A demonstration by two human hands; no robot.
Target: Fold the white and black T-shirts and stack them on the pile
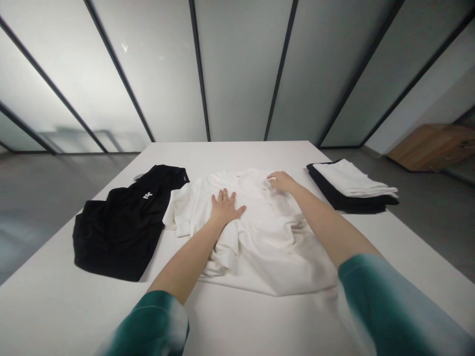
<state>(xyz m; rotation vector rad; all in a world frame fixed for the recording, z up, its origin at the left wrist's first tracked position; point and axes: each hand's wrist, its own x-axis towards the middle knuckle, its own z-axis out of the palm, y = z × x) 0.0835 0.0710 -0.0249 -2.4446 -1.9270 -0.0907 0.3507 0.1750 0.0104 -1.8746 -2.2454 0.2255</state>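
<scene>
A crumpled white long-sleeved shirt (270, 242) lies spread in the middle of the white table (67, 306). My left hand (224, 207) rests flat on the shirt's middle with its fingers apart, holding nothing. My right hand (282, 182) is at the shirt's far edge, its fingers curled over a small fold of the cloth. To the left of the shirt, touching its sleeve, lies a rumpled black garment (118, 227) with a small white logo (147, 195). Green sleeves cover both my forearms near the bottom of the view.
A folded white garment (349, 178) sits on a folded black garment (356, 203) at the table's far right corner. Grey floor (40, 207) lies beyond the table's edges. Frosted glass panels (241, 69) stand behind, and a wooden cabinet (434, 147) stands at the right.
</scene>
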